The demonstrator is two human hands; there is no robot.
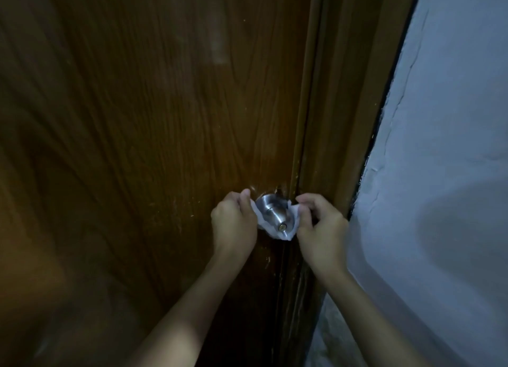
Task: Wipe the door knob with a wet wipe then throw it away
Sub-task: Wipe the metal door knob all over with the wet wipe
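The shiny door knob (276,215) sits on the brown door (154,119), near its right edge. A white wet wipe (277,233) loops under the knob. The left hand (233,223) pinches its left end, and the right hand (321,223) pinches its right end.

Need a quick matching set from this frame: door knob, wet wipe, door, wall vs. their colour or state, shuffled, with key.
Things:
1. door knob
2. wet wipe
3. door
4. wall

States:
A. brown wood grain
B. pale, painted, right of the frame
C. white, slung under the knob, one end in the left hand and the other in the right hand
D. brushed silver metal with a small brass centre

Pairs: 1-D, 2-C, 3-A, 4-B
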